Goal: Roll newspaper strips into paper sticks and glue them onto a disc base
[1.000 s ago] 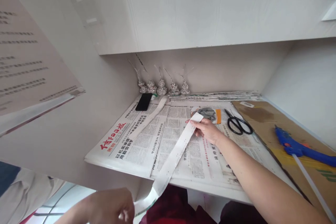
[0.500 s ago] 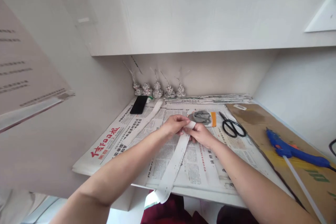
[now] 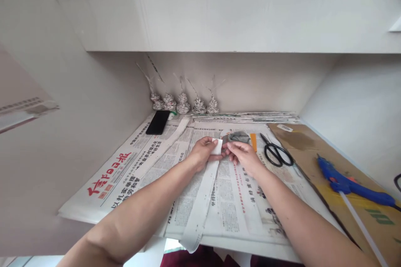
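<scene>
My left hand (image 3: 203, 152) pinches the upper end of a long white paper strip (image 3: 200, 200), thumb on top. That end stands up as a small white flap above the fingers. From there the strip runs down across the newspaper (image 3: 233, 200), and its lower end curls over the table's front edge. Close beside the flap is my right hand (image 3: 242, 154), thumb and forefinger drawn together and the other fingers curled. Whether anything lies between its fingertips is too small to make out. Behind the hands sits a grey cloth-like bundle (image 3: 238, 137) beside an orange-edged card.
Black scissors (image 3: 277, 154) lie right of my hands, and a blue glue gun (image 3: 351, 183) rests on cardboard (image 3: 297, 137). At the back are thin paper sticks (image 3: 244, 117) and several woven gourd shapes (image 3: 182, 103). A phone (image 3: 158, 122) and another strip (image 3: 169, 148) lie left.
My right hand has come off the strip and shifted slightly right, while my left hand keeps the strip's end. The view has tilted and moved a little.
</scene>
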A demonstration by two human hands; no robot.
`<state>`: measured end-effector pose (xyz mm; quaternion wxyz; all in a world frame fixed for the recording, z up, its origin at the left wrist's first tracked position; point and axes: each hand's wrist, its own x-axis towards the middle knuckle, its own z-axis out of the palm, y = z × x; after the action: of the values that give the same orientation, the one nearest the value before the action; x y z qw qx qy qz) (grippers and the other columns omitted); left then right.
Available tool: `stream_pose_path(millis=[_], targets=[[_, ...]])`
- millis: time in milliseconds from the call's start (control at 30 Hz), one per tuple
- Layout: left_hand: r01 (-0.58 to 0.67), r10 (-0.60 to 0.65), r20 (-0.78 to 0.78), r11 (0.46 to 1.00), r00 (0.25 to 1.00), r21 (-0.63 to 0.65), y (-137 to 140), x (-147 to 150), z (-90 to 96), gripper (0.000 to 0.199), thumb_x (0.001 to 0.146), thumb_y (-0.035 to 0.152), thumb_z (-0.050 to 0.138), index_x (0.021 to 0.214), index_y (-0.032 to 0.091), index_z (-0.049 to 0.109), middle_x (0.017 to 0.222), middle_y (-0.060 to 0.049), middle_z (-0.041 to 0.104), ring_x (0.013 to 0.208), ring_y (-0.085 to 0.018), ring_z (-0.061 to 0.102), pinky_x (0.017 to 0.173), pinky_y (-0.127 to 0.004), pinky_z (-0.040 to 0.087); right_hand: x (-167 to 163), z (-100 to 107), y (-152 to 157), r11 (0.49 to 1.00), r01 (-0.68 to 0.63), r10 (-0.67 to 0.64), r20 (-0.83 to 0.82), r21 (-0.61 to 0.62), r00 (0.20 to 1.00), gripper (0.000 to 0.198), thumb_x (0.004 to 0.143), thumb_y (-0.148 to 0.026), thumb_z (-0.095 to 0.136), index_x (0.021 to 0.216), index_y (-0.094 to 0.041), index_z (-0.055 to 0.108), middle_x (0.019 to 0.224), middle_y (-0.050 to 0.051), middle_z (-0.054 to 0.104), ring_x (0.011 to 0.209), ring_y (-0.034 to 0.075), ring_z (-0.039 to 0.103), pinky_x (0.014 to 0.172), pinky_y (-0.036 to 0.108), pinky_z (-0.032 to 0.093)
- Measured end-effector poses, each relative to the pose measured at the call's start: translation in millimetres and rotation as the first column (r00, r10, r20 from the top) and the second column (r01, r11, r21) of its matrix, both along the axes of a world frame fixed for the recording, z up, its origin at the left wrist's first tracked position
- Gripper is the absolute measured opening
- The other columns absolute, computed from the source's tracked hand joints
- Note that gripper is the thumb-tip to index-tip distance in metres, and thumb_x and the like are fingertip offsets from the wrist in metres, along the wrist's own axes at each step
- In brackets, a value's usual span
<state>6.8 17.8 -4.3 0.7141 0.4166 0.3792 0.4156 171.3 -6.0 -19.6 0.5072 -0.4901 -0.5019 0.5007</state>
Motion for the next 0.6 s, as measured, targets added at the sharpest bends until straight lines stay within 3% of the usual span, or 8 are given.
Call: stream_pose_path(millis=[233, 600], targets=[[0.121, -0.120, -0.039, 0.992, 0.992, 0.042, -5.8, 0.9, -1.8, 0.021, 0.076, 0.024, 0.070, 0.085, 0.011, 0.056, 0.079, -0.009, 0.068, 0.064, -0.015, 0.067, 0.061, -0.028, 0.057, 3.0, 0.9, -0.9, 1.000, 0.003, -0.004, -0.048, -0.009, 0.999, 0.034, 0.067, -0.040, 0.075, 0.092, -0.018, 0.073, 0.065, 0.001, 0.062, 0.051, 0.009, 0.050, 0.041, 0.021, 0.034], [0.110, -0.105, -0.062, 0.991, 0.993, 0.079, -7.3, 1.2, -2.1, 0.027, 0.074, 0.029, 0.073, 0.084, 0.010, 0.056, 0.068, -0.005, 0.065, 0.060, -0.012, 0.064, 0.057, -0.023, 0.055, 0.4, 0.3, -0.8, 1.000, -0.013, 0.011, -0.049, -0.021, 0.999, 0.039, 0.063, -0.042, 0.078, 0.091, -0.016, 0.074, 0.060, 0.002, 0.063, 0.052, 0.010, 0.051, 0.041, 0.021, 0.033]])
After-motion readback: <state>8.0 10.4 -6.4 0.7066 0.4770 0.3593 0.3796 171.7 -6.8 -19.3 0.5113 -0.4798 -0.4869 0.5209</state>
